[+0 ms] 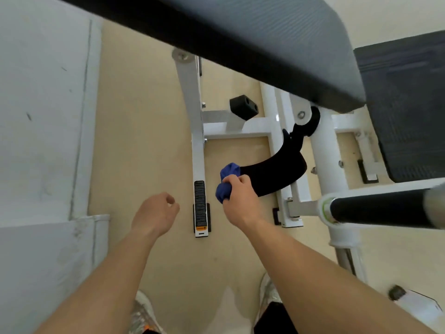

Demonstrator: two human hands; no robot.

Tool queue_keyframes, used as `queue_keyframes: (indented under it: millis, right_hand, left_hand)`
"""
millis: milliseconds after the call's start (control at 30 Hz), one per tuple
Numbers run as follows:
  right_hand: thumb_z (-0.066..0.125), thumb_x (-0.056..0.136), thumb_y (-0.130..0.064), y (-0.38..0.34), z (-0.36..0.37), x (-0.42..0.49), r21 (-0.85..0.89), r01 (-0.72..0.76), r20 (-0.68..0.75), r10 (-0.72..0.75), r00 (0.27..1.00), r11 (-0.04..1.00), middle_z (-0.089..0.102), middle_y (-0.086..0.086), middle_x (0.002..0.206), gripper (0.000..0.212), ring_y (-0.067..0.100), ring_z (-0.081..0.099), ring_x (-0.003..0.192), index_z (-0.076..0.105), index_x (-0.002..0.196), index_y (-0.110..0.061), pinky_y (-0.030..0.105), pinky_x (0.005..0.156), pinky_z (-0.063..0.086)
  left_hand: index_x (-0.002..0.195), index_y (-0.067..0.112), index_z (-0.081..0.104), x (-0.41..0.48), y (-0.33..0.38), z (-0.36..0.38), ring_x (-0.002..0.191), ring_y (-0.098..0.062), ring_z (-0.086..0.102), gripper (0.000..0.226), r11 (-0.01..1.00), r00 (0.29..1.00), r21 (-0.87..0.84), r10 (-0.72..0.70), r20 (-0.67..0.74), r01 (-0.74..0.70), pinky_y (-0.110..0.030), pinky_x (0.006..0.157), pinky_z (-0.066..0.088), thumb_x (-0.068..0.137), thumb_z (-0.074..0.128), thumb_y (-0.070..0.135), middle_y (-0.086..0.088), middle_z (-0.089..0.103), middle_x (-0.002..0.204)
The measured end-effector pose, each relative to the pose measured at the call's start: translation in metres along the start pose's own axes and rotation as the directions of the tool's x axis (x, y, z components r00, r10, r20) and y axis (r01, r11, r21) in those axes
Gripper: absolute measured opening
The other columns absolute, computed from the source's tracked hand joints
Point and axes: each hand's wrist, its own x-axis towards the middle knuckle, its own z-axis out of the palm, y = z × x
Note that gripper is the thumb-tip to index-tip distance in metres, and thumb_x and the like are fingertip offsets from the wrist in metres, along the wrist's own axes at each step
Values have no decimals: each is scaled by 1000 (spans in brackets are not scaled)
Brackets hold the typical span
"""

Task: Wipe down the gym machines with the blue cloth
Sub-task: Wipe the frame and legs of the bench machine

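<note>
Right grip [237, 196] clenched round bunched blue cloth [227, 182], cloth touching the near end of the black curved pad [272, 172]. Left grip [156, 213] loose, holding nothing. Looks mid-task: white frame [198, 131], seat pad [240, 32] and handle bar [375, 210] probably left (no wipe marks visible either way).

Bright, even, diffuse light; shadows on the floor [149, 116] are faint; a soft sheen lies on the white frame [269, 109]; the dark pad [240, 32] near the lens and the black handle [375, 210] look soft; wide-angle distortion bends the edges; the bottle [409, 302] in the lower right corner is smeared.
</note>
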Motion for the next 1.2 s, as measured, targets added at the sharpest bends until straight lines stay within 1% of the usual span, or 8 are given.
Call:
queue_keyframes:
  millis: [100,200,467,667,900,1033,1133,1200]
  right_hand:
    - [60,86,-6,-29,-39,-34,6,-6,42,5,999,1000,41,2,127,46,23,58,98,52,129,-21,34,88,51]
    - [60,85,-7,-62,-87,-65,9,44,69,-45,997,999,43,3,120,40,25,59,93,54,122,-21,36,84,52]
    - [61,87,-10,-148,-235,-147,24,193,36,-194,980,981,44,2,121,42,26,56,96,51,126,-23,38,85,51]
    - [60,87,-7,-177,-357,-198,-34,256,-4,-256,967,966,45,5,122,43,28,55,101,54,126,-23,38,90,50]
    - [63,82,-7,-164,-443,-230,-131,160,-38,-167,985,978,46,6,120,47,30,55,106,58,124,-25,40,93,49]
    - [60,78,-4,-157,-462,-242,-124,92,-94,-104,990,988,49,8,118,43,30,57,102,62,116,-24,41,87,53]
    - [61,80,-7,-145,-468,-252,-85,14,-171,-28,985,996,52,10,123,42,29,58,105,61,119,-22,35,88,49]
    - [61,82,-6,-138,-470,-261,-67,-33,-208,18,978,997,50,10,126,44,27,57,106,59,123,-22,29,88,44]
  left_hand:
    - [117,17,65,-34,23,-42,112,-24,59,29,1000,1000,0,-10,-7,10,-31,90,42,94,56,32,-4,66,122]
    - [118,15,65,-68,51,-92,112,-25,60,30,1000,1000,3,-18,-23,18,-30,87,41,94,57,31,-5,66,122]
    - [117,16,67,-189,138,-219,110,-25,60,29,1000,996,24,-11,-87,13,-28,87,43,94,56,30,-6,67,120]
    - [122,17,63,-285,197,-276,108,-21,59,32,999,989,-35,-11,-147,6,-28,85,43,96,53,32,-2,64,121]
    - [118,19,63,-324,252,-296,103,-21,58,28,994,989,-27,102,-103,-105,-35,89,49,97,49,32,-3,65,118]
    - [117,16,63,-317,276,-299,104,-23,57,28,978,977,36,209,-29,-208,-32,88,45,96,49,30,-4,64,118]
    - [111,17,64,-305,295,-292,97,-22,59,25,957,960,79,275,54,-279,-32,84,47,96,49,30,-4,65,114]
    - [111,16,65,-302,312,-290,102,-24,59,26,935,940,103,330,89,-339,-31,84,46,96,48,30,-6,65,115]
